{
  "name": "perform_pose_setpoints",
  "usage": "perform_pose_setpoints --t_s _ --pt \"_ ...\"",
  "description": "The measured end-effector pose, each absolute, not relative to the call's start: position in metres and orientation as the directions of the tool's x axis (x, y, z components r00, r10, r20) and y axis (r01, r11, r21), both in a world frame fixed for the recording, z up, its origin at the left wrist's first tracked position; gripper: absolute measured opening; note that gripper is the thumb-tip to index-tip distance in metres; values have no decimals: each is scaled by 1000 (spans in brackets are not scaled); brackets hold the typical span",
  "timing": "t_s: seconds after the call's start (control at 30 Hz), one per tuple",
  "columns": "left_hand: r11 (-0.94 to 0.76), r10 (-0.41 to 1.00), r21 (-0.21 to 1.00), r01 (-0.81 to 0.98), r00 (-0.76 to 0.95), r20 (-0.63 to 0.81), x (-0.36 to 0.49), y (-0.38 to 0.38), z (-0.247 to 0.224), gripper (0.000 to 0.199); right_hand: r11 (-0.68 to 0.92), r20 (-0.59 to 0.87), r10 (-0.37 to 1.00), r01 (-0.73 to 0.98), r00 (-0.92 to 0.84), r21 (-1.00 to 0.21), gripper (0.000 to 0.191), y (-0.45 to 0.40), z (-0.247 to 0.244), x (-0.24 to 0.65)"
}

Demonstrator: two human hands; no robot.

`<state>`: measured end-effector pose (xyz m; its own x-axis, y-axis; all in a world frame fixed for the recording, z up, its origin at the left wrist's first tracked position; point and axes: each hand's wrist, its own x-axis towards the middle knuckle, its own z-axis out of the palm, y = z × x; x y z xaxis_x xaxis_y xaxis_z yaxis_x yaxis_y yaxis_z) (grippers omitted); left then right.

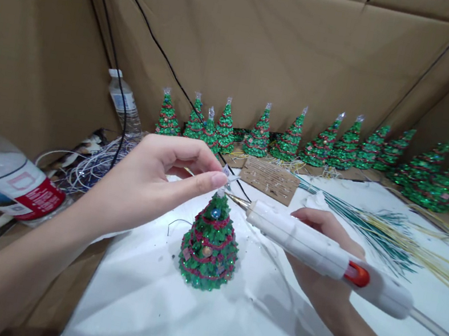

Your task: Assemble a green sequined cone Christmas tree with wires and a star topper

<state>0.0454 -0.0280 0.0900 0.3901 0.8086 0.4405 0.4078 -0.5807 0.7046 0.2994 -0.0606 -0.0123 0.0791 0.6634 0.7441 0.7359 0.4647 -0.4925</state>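
A small green Christmas tree ornament [210,249], with red garlands and tiny baubles, stands upright on the white work surface in front of me. My left hand [170,181] pinches a small clear star topper [226,175] between thumb and forefinger at the tree's tip. From the right, my right hand [322,255] grips a white hot glue gun [299,236] with a red-orange switch. Its metal nozzle [238,200] points left at the top of the tree, beside the star. The gun hides most of my right fingers. A glue stick [439,332] sticks out of its rear.
Several finished-looking trees [259,133] line the cardboard back wall [272,43]. A brown board [269,180] and green and yellow wires [387,231] lie behind the tree. Bottles [34,198] and tangled white wire [91,170] are at left. A black cable [159,46] hangs across.
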Motion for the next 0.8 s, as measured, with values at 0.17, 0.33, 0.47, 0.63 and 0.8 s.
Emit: perform_pose_setpoints --t_s 0.17,0.33,0.47,0.63,0.8 --pt "-566 819 720 402 371 437 45 -29 89 13 459 748 658 741 88 -491 18 -61 -13 301" --pt "-569 818 732 375 352 455 47 -31 88 15 466 732 679 735 60 -492 19 -61 -14 303" --pt "-611 791 697 375 320 521 49 -34 87 20 483 742 669 731 46 -482 20 -60 -15 304" --pt "-703 705 553 447 339 623 48 -37 88 17 489 749 662 739 32 -463 20 -60 -13 303" --pt "-759 634 442 478 391 667 50 -41 90 14 476 756 650 734 78 -484 12 -61 -9 297"
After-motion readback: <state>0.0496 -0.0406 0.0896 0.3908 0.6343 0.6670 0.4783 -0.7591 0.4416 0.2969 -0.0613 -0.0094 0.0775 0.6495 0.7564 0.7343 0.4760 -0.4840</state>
